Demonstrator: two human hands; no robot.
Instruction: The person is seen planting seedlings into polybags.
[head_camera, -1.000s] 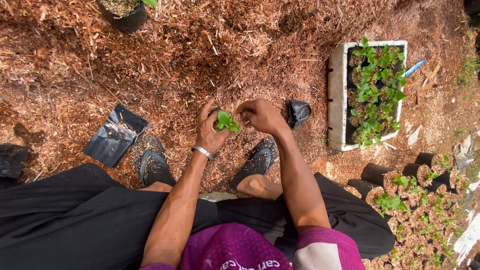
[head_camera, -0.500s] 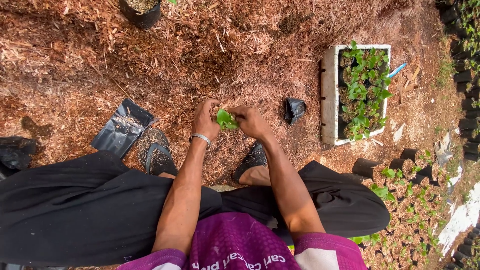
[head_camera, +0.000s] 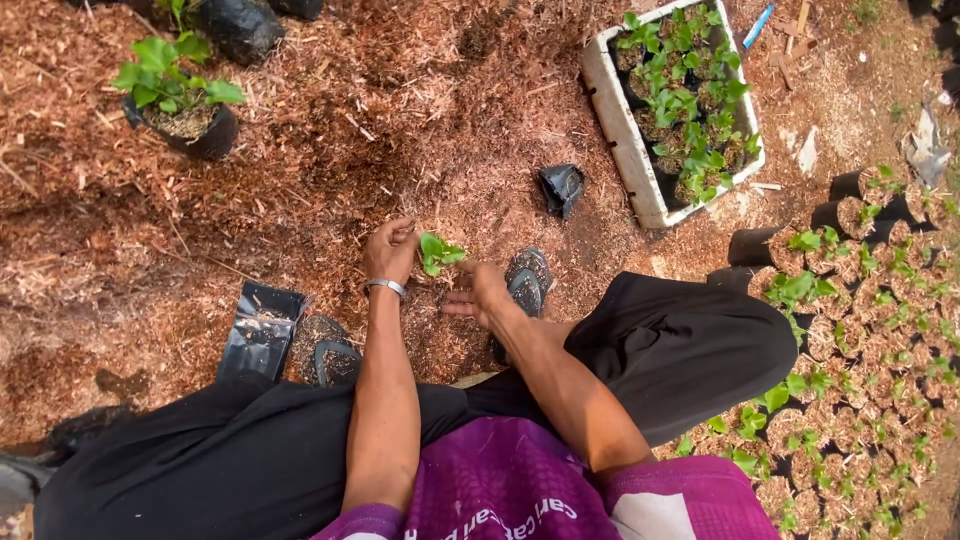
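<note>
Your left hand (head_camera: 390, 250) pinches the green seedling (head_camera: 437, 252) upright by its stem; your right hand (head_camera: 478, 295) hovers beside it, fingers loose, grasping nothing.

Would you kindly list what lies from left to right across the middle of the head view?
Flat black bag → left hand → green seedling → right hand → small crumpled black bag → white box of seedlings → rows of black seedling pots.

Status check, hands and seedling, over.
Left hand pinching the green seedling. Right hand just below it, fingers loose. Empty black grow bag lies beyond, nothing blocking.
</note>
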